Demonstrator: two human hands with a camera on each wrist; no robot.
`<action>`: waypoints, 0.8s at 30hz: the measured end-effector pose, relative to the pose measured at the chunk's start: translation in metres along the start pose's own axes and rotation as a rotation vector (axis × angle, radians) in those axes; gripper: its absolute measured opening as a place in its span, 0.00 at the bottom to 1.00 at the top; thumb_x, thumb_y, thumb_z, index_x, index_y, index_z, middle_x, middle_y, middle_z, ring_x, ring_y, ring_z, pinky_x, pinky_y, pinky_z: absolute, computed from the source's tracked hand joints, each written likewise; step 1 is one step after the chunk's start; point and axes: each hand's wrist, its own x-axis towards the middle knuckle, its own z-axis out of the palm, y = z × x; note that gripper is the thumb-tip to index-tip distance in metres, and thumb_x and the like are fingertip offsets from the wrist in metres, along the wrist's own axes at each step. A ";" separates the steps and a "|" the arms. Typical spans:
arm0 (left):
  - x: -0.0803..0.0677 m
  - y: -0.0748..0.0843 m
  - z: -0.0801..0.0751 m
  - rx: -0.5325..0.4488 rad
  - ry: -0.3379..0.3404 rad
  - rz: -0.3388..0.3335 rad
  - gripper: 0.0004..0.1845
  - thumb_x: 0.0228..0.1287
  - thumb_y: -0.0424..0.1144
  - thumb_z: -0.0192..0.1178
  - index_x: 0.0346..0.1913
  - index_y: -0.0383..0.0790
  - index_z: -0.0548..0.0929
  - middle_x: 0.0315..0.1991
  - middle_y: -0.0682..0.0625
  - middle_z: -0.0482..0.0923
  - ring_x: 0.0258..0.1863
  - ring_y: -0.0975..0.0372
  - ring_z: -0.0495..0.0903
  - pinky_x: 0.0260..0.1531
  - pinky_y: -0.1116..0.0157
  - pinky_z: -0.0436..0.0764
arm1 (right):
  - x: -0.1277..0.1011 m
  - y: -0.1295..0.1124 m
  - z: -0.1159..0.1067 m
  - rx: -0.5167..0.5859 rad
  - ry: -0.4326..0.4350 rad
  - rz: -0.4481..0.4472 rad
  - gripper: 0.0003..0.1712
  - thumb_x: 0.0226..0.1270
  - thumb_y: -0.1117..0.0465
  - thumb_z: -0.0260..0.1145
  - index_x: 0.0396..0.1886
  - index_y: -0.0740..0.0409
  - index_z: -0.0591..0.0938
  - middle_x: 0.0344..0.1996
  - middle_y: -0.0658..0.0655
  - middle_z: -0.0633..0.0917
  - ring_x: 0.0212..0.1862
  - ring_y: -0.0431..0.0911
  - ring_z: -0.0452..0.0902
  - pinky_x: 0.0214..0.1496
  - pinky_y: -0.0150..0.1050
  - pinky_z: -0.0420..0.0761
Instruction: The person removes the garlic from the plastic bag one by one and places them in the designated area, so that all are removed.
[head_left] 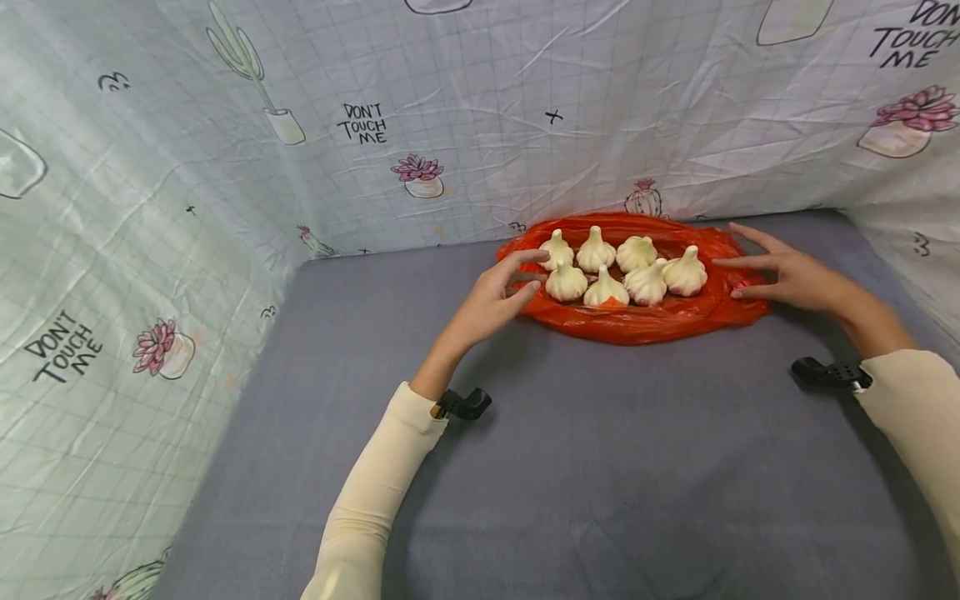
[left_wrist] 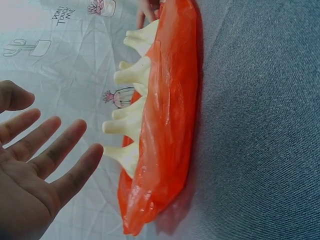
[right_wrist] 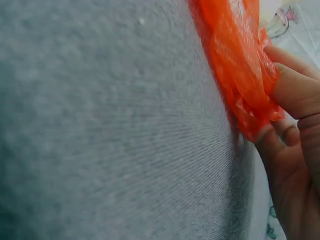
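Head view: bag [head_left: 637,321] of garlic [head_left: 622,268] lying long axis left-right between hands, left hand [head_left: 498,292] released just short, right hand [head_left: 787,275] nearer, fingertips pressing its end.

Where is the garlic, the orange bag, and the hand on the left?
garlic [head_left: 597,250], head view, on a back-row bulb's body.
orange bag [head_left: 645,321], head view, on its bare front edge.
left hand [head_left: 491,300], head view, on the back of the hand.
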 end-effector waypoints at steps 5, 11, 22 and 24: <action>0.003 -0.004 0.001 -0.005 -0.005 -0.007 0.24 0.78 0.37 0.56 0.72 0.38 0.71 0.68 0.41 0.73 0.61 0.58 0.80 0.60 0.58 0.79 | -0.003 -0.010 -0.003 -0.096 0.007 -0.058 0.29 0.63 0.67 0.74 0.66 0.58 0.81 0.80 0.52 0.59 0.73 0.24 0.46 0.65 0.16 0.48; 0.006 -0.003 0.003 -0.009 -0.011 0.015 0.23 0.78 0.38 0.56 0.72 0.39 0.71 0.68 0.41 0.73 0.61 0.55 0.80 0.59 0.56 0.80 | -0.005 -0.018 -0.014 0.041 -0.058 0.209 0.23 0.82 0.52 0.55 0.72 0.48 0.76 0.63 0.47 0.79 0.55 0.28 0.71 0.55 0.27 0.69; 0.015 -0.007 0.004 0.019 -0.020 -0.035 0.24 0.77 0.36 0.56 0.72 0.38 0.70 0.69 0.42 0.72 0.64 0.51 0.76 0.62 0.55 0.77 | 0.003 -0.020 -0.021 0.055 -0.082 0.077 0.27 0.65 0.64 0.74 0.64 0.57 0.82 0.66 0.26 0.72 0.66 0.16 0.54 0.58 0.12 0.55; 0.018 -0.011 0.004 0.024 -0.015 -0.039 0.25 0.77 0.35 0.56 0.73 0.37 0.70 0.70 0.42 0.71 0.66 0.49 0.74 0.63 0.54 0.76 | 0.005 -0.020 -0.021 -0.010 -0.068 0.024 0.28 0.60 0.65 0.76 0.63 0.57 0.84 0.65 0.24 0.71 0.65 0.14 0.54 0.57 0.12 0.56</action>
